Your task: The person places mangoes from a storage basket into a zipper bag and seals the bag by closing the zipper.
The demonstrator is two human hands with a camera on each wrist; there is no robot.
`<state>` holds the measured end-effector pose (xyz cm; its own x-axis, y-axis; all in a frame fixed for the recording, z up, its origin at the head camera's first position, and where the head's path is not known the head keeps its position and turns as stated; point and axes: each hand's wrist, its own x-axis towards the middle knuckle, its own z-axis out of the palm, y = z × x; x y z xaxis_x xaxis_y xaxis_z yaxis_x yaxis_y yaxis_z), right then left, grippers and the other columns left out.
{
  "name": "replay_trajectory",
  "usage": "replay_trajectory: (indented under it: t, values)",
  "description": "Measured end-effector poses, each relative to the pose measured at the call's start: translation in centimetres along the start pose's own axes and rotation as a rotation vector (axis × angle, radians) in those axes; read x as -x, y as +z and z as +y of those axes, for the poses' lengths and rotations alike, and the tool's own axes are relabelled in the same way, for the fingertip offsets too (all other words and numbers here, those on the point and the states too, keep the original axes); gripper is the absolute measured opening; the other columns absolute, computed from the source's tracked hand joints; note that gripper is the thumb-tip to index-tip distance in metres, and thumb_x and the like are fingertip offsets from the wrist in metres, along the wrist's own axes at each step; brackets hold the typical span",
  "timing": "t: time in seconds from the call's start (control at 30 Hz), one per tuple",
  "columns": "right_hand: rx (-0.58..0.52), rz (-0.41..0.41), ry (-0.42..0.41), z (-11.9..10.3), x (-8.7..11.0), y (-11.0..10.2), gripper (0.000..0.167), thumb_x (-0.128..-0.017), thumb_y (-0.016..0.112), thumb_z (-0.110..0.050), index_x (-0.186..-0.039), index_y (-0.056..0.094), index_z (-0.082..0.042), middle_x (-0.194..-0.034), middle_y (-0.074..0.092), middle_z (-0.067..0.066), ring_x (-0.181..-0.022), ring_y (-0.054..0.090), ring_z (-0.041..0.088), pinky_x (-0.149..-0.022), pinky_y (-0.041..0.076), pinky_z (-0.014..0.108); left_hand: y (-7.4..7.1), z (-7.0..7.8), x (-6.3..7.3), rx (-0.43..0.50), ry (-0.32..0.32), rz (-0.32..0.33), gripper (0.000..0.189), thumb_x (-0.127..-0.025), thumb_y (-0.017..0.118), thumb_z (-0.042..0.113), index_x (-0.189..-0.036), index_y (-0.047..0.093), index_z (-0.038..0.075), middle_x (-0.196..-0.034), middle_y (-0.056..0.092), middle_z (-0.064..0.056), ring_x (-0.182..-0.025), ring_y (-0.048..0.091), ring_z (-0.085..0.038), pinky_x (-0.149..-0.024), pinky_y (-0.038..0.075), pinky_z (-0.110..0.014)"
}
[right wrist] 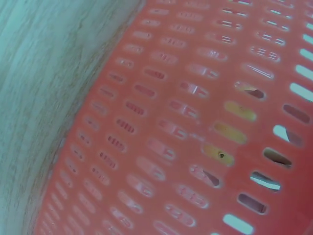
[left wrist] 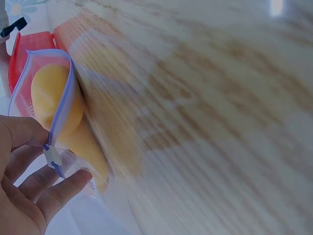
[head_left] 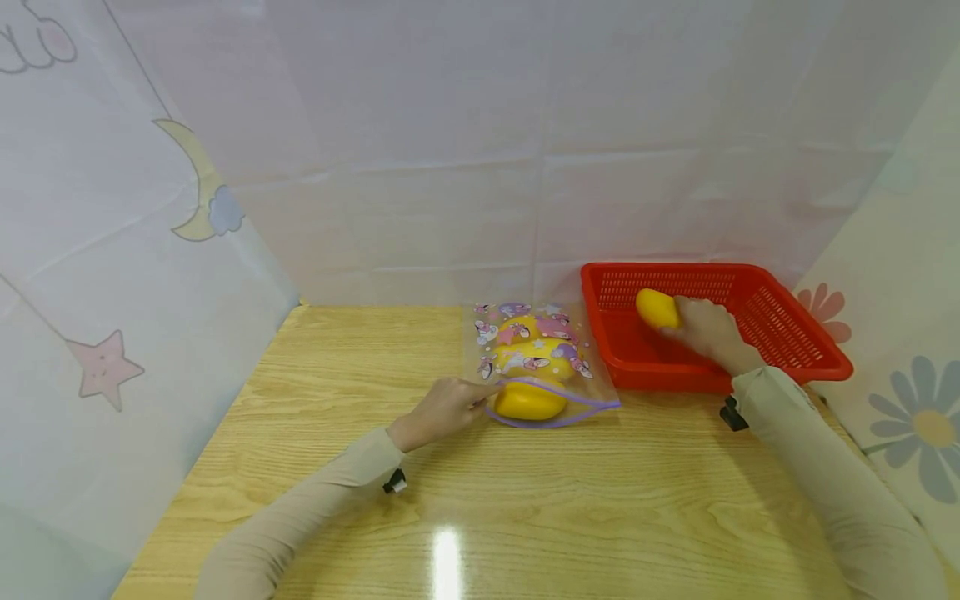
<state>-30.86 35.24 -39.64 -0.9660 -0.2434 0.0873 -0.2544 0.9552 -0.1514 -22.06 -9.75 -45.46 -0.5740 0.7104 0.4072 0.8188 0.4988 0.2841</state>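
A clear zip bag [head_left: 480,354] printed with pink and purple cartoon figures lies on the table, its purple-edged mouth gaping toward me. Yellow mangoes [head_left: 531,401] are inside it, one right at the opening. My left hand [head_left: 444,410] pinches the left corner of the mouth; close up in the left wrist view, thumb and fingers are at the white zip slider [left wrist: 52,156]. Within the red basket [head_left: 630,367], my right hand [head_left: 708,327] grips another mango [head_left: 657,309]. The basket's slotted wall [right wrist: 161,147] hides that hand in the right wrist view, where yellow shows through several slots.
The wooden table [head_left: 465,483] carries the bag at its far middle and the basket at its far right. White printed sheets [head_left: 420,208] hang behind and along both sides. The basket's near rim stands between the right forearm and the basket floor.
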Motion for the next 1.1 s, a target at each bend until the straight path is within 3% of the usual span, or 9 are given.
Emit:
replay_trajectory:
  t: [0.2,0.57,0.7,0.77,1.1]
  values:
    - [-0.005,0.016,-0.007,-0.5,0.4,-0.3,0.053,-0.090,0.071,-0.027,-0.120,0.051,0.013,-0.085,0.059,0.019,-0.069,0.052,0.031,-0.056,0.046,0.046,0.0,0.1,-0.1,-0.005,-0.019,-0.005,0.043,-0.086,0.069,-0.005,-0.127,0.066,0.005,-0.049,0.037,0.010,-0.043,0.016,0.002,-0.042,0.020,-0.013]
    - [-0.007,0.057,-0.039,-1.1,1.0,-0.6,0.061,-0.089,0.072,-0.023,-0.129,0.047,0.015,-0.103,0.062,0.031,-0.078,0.061,0.039,-0.066,0.051,0.058,0.1,-0.2,-0.2,0.074,-0.080,-0.007,0.041,-0.087,0.070,-0.002,-0.127,0.067,0.008,-0.053,0.051,0.004,-0.038,0.017,0.004,-0.039,0.022,-0.012]
    - [-0.004,0.076,-0.053,-1.1,1.1,-0.5,0.061,-0.089,0.072,-0.023,-0.129,0.047,0.015,-0.104,0.063,0.031,-0.078,0.061,0.039,-0.065,0.051,0.057,0.1,-0.1,-0.2,0.102,-0.110,-0.019,0.042,-0.087,0.070,-0.002,-0.128,0.066,0.009,-0.076,0.072,-0.006,-0.037,0.017,0.003,-0.038,0.023,-0.013]
    - [-0.001,0.082,-0.059,-1.0,1.1,-0.5,0.061,-0.089,0.072,-0.023,-0.130,0.047,0.015,-0.104,0.063,0.032,-0.079,0.062,0.039,-0.065,0.052,0.058,0.1,-0.1,-0.2,0.115,-0.115,-0.017,0.042,-0.087,0.071,-0.002,-0.128,0.066,0.008,-0.091,0.075,-0.010,-0.037,0.017,0.003,-0.038,0.023,-0.013]
    - [0.003,0.125,-0.077,-0.9,1.7,-0.5,0.064,-0.088,0.074,-0.023,-0.132,0.047,0.015,-0.110,0.062,0.035,-0.084,0.063,0.044,-0.067,0.052,0.060,-0.1,0.0,-0.3,0.150,-0.137,-0.011,0.043,-0.086,0.071,-0.004,-0.128,0.066,0.006,-0.111,0.071,-0.014,-0.037,0.017,0.004,-0.038,0.024,-0.013]
